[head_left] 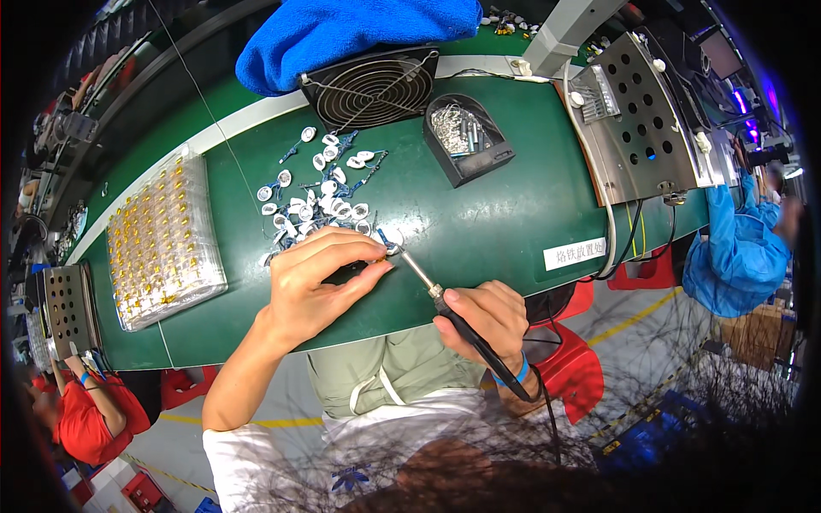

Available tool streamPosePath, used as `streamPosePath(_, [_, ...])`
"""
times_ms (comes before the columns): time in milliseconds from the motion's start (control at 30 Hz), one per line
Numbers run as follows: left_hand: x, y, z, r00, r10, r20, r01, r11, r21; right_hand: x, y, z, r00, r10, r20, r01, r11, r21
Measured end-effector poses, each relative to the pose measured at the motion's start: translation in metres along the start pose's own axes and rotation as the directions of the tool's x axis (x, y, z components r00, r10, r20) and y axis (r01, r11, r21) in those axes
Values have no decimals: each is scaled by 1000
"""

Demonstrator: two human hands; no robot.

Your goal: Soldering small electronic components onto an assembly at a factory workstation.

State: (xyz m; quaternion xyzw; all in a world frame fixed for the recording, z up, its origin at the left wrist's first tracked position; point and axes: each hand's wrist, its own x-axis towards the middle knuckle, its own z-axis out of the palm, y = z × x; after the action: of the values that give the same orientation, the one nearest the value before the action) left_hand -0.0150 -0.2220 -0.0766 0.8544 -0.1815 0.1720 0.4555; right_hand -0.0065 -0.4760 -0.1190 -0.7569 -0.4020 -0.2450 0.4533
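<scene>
1. Well, left of the pile [329,187] of white discs sits my tray [209,265].
2. Below the pile, my left hand [308,278] has thumb and forefinger pinched on a gold part [382,259].
3. Below right of the pile, my right hand [489,321] is wrapped around the iron [458,320], tip near my left fingertips.
4. Well right of the pile stands the steel box [614,154].

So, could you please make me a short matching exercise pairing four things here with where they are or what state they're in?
Things
1. Soldering iron
2. Clear tray
3. Black bin
4. Blue cloth

Places and states
A. Holding small silvery pieces
B. Bunched at the far side, by the black fan
C. Gripped in the right hand
D. On the left part of the green table, bearing yellow parts

Pairs: 1-C, 2-D, 3-A, 4-B
</scene>
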Motion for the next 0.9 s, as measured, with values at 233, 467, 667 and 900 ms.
streamPosePath(233, [1, 1, 0, 1000, -16, -14, 16, 1000, -12, 13, -14, 1, 976, 209, 60, -214, 973, 83])
streamPosePath(467, [1, 0, 1, 999, -24, -42, 23, 999, -27, 48, -11, 38, 987, 139, -75, -140, 990, -7])
streamPosePath(667, [1, -4, 5, 997, 15, -79, -19, 999, -50, 42, -13, 39, 988, 151, -16, -151, 989, 2])
streamPosePath(900, [-1, -2, 4, 997, -38, -71, 36, 999, -21, 22, -10, 9, 994, 112, -9, -111, 991, 69])
